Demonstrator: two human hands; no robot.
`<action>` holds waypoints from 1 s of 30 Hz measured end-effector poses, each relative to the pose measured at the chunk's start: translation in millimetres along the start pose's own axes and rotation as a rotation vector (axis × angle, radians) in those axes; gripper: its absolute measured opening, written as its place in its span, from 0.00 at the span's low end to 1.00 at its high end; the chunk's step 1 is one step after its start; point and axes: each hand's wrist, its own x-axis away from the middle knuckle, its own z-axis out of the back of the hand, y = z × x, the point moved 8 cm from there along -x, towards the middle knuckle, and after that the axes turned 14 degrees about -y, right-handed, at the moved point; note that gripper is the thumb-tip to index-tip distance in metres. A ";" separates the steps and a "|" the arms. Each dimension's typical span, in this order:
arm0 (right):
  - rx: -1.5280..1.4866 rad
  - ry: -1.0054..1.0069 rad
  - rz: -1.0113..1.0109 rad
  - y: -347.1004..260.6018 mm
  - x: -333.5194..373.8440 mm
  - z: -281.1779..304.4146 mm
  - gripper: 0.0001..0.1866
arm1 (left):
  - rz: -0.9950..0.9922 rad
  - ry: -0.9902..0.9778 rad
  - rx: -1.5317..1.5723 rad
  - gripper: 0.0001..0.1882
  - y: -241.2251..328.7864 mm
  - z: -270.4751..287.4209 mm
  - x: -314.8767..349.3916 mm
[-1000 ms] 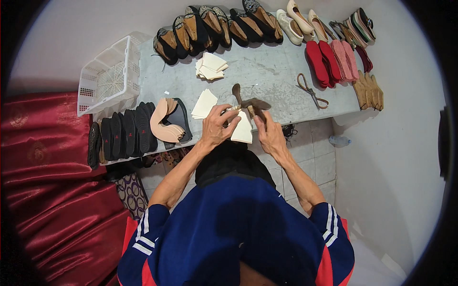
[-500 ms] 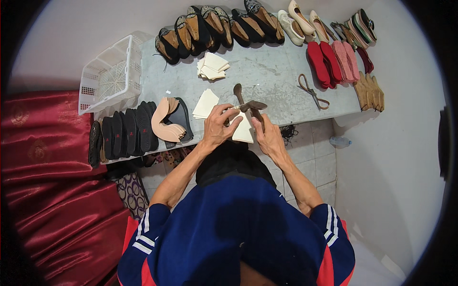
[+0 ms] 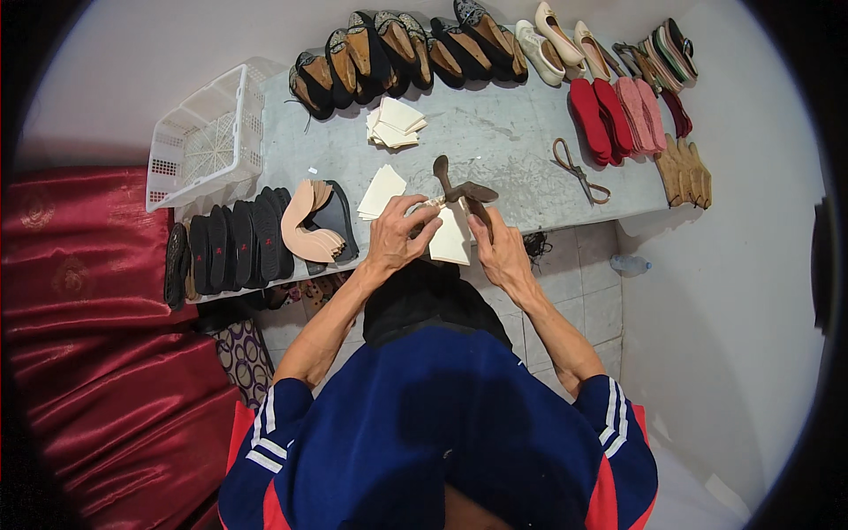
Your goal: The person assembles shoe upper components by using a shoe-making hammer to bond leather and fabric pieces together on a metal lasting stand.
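At the near edge of the grey worktop (image 3: 521, 132), both hands meet over one cream sheet of cut material (image 3: 452, 237). Left hand (image 3: 399, 237): fingers curled closed, pinching the sheet's upper left corner. Right hand (image 3: 499, 250): fingers bent and closed along the sheet's right edge, thumb pointing up toward a dark metal tool (image 3: 461, 190) that stands just beyond the fingertips; whether the hand touches that tool cannot be told. The sheet is held just above the worktop's front edge, between the two hands.

Just left of the left hand: a small stack of cream sheets (image 3: 382, 191) lying flat. Farther back, a second stack of cream sheets (image 3: 395, 124), fanned loosely. Left of these: a bundle of tan insoles (image 3: 309, 225) leaning against a row of black soles (image 3: 231, 243) set on edge. Far left corner: a white plastic basket (image 3: 208, 132), tilted on its side. Right of the tool: a pair of scissors (image 3: 579, 170), lying flat, well apart from the hands. Along the back edge: a row of dark flat shoes (image 3: 397, 49), then cream shoes (image 3: 565, 35), then red and pink soles (image 3: 618, 115) and tan pieces (image 3: 685, 170) at the far right. Left of the worktop: red satin fabric (image 3: 97, 353)
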 end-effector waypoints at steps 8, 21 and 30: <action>0.090 -0.017 0.026 -1.6 2.4 -6.7 0.24 | 0.009 0.016 0.010 0.11 0.6 -0.1 -0.5; 0.079 -0.071 -0.048 4.0 -4.3 -6.8 0.27 | 0.088 0.034 0.300 0.11 -17.4 -0.3 11.4; -0.001 0.032 0.089 -9.7 -1.5 -0.3 0.26 | -0.009 0.025 0.089 0.11 -6.7 6.8 5.4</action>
